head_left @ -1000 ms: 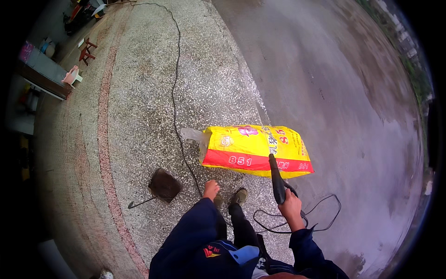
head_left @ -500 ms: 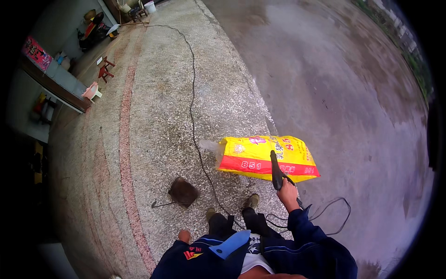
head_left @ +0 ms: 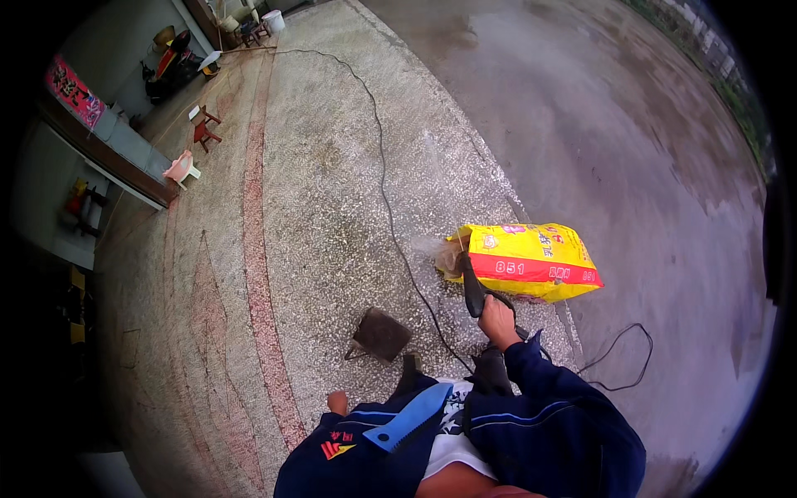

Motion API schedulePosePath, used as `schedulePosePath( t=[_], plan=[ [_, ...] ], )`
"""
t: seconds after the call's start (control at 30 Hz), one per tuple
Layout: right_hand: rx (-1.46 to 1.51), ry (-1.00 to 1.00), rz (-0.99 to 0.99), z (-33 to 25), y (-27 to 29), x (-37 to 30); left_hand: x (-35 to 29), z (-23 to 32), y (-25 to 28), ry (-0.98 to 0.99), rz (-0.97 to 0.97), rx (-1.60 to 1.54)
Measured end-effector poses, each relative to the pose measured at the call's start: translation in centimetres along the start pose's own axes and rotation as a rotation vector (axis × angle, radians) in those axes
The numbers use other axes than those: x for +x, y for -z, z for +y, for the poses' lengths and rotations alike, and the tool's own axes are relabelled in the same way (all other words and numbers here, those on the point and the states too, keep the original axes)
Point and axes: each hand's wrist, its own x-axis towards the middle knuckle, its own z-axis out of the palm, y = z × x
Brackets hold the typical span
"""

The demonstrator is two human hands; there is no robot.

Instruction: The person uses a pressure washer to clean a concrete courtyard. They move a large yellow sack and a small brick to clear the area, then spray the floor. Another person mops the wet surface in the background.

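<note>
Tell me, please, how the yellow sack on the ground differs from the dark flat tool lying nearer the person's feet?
The yellow sack is bright, with a red band, and bulges full; the dark scoop is dull brown-black and low. The sack is clearly the larger. The right hand points a black handheld tool at the sack's open end, while the scoop lies untouched, apart from both hands. Both rest on the speckled paving, either side of a black cable.

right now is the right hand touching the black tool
Touching. The head view shows the right hand wrapped around the black tool at its lower end, with the tool's tip reaching up toward the yellow sack.
</note>
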Motion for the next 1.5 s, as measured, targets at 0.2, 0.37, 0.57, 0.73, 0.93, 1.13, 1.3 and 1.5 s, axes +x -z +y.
schedulePosePath(
  t=[0.2,0.37,0.57,0.73,0.93,1.13,1.3,1.5],
  plan=[
    [0.004,0.11,-0.132,-10.1,-0.2,-1.3,-2.5,-8.2,-0.4,0.051,0.076,0.025],
    [0.032,0.046,0.044,-14.1,0.5,1.4,-0.8,-11.8,0.4,0.351,-0.039,-0.247],
    [-0.035,0.1,0.087,-17.9,1.4,-0.4,11.2,-10.0,7.4,0.412,0.589,-0.966],
    [-0.009,0.08,0.056,-18.9,6.6,-5.6,26.8,2.3,23.3,0.086,0.166,-1.947],
    [0.014,-0.061,0.147,-17.1,11.2,-9.3,36.7,14.1,31.5,-0.151,0.175,-1.822],
    [0.018,-0.122,0.084,-16.7,11.4,-11.1,35.4,22.1,29.4,-0.123,-0.244,-2.083],
    [0.069,-0.179,0.093,-13.5,9.9,-9.8,31.8,18.1,24.5,-0.113,-0.205,-1.966],
    [0.093,-0.171,0.062,-13.6,8.4,-8.1,25.5,1.7,11.5,0.03,0.57,-1.11]
  ],
)
